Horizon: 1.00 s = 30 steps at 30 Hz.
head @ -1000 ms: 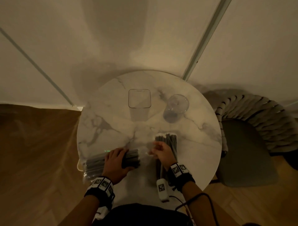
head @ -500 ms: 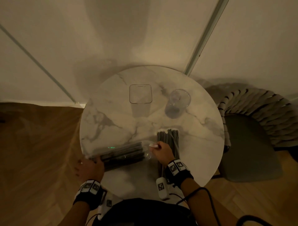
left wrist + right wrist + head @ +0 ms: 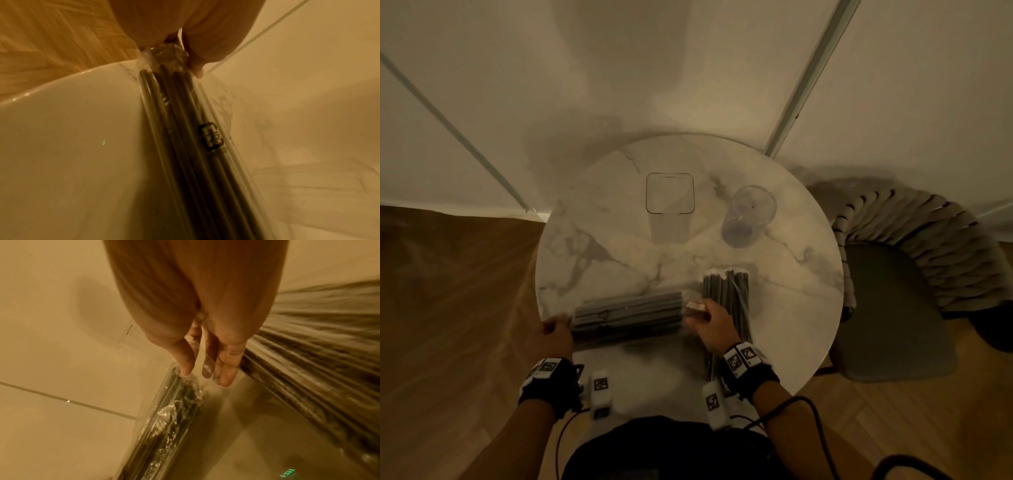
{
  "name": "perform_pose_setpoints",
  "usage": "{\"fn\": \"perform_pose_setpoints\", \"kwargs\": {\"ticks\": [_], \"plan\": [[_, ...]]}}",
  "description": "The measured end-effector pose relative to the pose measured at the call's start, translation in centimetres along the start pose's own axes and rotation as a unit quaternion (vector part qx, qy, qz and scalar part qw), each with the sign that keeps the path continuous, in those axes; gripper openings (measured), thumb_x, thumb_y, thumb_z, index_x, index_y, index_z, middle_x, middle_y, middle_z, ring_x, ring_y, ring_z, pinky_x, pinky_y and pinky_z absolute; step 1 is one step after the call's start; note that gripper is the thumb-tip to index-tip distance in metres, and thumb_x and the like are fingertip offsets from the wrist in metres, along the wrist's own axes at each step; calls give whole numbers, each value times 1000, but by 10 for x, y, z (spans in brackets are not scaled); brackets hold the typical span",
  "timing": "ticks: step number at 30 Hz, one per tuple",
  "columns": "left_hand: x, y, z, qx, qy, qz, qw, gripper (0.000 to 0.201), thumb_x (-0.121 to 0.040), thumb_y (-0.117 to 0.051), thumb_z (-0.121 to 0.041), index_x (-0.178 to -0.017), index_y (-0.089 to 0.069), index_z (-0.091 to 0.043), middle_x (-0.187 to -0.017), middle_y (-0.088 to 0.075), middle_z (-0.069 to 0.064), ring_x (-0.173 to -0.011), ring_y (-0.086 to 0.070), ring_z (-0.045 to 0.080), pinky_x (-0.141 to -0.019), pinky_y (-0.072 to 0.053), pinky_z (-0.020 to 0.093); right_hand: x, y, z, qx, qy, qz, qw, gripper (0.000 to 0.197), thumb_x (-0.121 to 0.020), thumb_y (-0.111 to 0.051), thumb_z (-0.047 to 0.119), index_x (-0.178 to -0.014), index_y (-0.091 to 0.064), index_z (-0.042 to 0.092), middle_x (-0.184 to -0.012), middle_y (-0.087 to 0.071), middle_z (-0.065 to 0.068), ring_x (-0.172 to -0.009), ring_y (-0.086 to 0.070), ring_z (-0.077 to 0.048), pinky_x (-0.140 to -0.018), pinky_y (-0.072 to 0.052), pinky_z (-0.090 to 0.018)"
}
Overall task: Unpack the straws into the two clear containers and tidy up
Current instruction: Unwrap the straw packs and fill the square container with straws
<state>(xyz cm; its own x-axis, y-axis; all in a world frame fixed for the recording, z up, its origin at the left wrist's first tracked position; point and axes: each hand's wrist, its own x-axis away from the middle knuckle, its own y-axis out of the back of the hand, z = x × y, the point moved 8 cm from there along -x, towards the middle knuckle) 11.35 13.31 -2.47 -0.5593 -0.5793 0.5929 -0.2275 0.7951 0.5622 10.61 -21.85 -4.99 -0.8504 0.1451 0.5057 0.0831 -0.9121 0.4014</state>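
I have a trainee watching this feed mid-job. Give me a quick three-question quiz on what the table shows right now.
1. True or false: the square container already holds straws.
2. Which hands touch the wrapped pack of straws? A) only the left hand B) only the right hand C) both, one at each end
3. Fill in: the round cup stands to the ___ of the square container in the head view.

Key: 1 false, it looks empty. 2 C. 3 right.
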Motion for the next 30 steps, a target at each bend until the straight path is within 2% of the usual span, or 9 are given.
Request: {"fn": "perform_pose_setpoints", "kwargs": {"ticks": [4,10,14,16,18,21,24,28,30], "plan": [[10,0,-5,-32,-32,9,999,51,-99,-45,-43,-141,-46,-14,-139,-51,20,-124,-48,45,-103,-39,51,0,6,-1,23,8,-41,999,26,-86,-76,23,-100,-66,4,-98,-71,-9,-91,-63,-19,-80,-46,-25],[6,-2,7,12,12,32,999,41,-95,-60,-34,-128,-62,-8,-133,-58,15,-122,-52,38,-107,-41,45,1,-1,0,32,26,-29,999,23,-87,-74,21,-99,-68,4,-98,-72,-12,-93,-66,-24,-87,-52,-33],[3,0,-2,46,-4,28,999,31,-93,-65,-26,-116,-66,-5,-118,-63,12,-113,-56,34,-101,-43,39,2,5,2,20,40,-25,999,23,-88,-74,19,-105,-69,6,-100,-73,-8,-91,-65,-15,-80,-46,-11],[-3,3,-5,22,-23,14,999,26,-92,-65,-30,-110,-69,-11,-113,-66,11,-106,-59,34,-100,-47,45,-1,10,0,8,33,-15,999,20,-92,-67,19,-110,-69,9,-101,-73,-6,-92,-67,-16,-84,-51,-18],[-11,2,-8,-19,-48,2,999,26,-91,-64,-32,-107,-69,-13,-116,-67,17,-109,-59,36,-102,-45,53,-5,14,-5,-20,5,-2,1000,20,-99,-55,15,-112,-69,10,-94,-73,-8,-82,-70,-20,-73,-56,-28],[-19,-3,-11,-117,-87,-35,989,47,-89,-57,-45,-121,-61,-12,-134,-55,20,-123,-50,43,-107,-36,58,-7,16,-6,-33,6,21,999,26,-101,-47,5,-116,-68,8,-79,-69,-2,-51,-64,-3,-49,-49,-18],[3,-4,-25,-112,-97,-71,986,62,-91,-57,-42,-137,-46,-2,-139,-48,27,-125,-47,47,-106,-37,57,-5,16,-2,-29,25,25,999,25,-97,-58,8,-118,-70,11,-75,-71,-6,-41,-59,-1,-45,-46,-15],[5,-17,-27,-79,-111,-29,990,48,-93,-63,-32,-123,-56,5,-125,-59,28,-116,-54,44,-102,-43,49,-3,11,-2,-86,-7,48,995,30,-97,-58,9,-125,-68,16,-69,-69,-2,-51,-66,-7,-49,-54,-21],[0,-16,-24,-57,-103,-27,993,43,-91,-65,-35,-119,-57,-3,-118,-63,24,-109,-59,41,-97,-47,47,-3,8,-3,-127,-25,63,990,32,-97,-57,7,-125,-68,17,-77,-72,-5,-67,-73,-20,-61,-62,-37]]}}
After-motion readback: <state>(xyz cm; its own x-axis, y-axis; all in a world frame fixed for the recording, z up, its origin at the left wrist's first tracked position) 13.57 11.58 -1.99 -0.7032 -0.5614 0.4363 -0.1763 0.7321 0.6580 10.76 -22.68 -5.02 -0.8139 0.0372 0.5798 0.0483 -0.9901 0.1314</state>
